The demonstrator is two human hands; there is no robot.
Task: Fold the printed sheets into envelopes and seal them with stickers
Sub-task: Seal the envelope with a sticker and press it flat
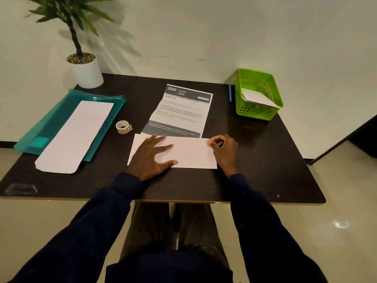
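A white envelope [189, 154] lies flat near the front middle of the dark table. My left hand [152, 158] rests on its left half with fingers spread flat. My right hand [223, 150] is at its right end, fingers curled, pinching a small tan sticker [208, 143] against the paper. Behind the envelope lies a creased printed sheet [181, 111] headed "2940 KITCHEN". A roll of stickers [123, 127] stands left of that sheet.
On the left, a teal plastic folder [51, 123] has a long white envelope stack [75, 135] on it. A green basket [258, 94] at the back right holds folded white paper. A blue pen [230, 93] lies beside the basket. A potted plant [85, 70] stands back left.
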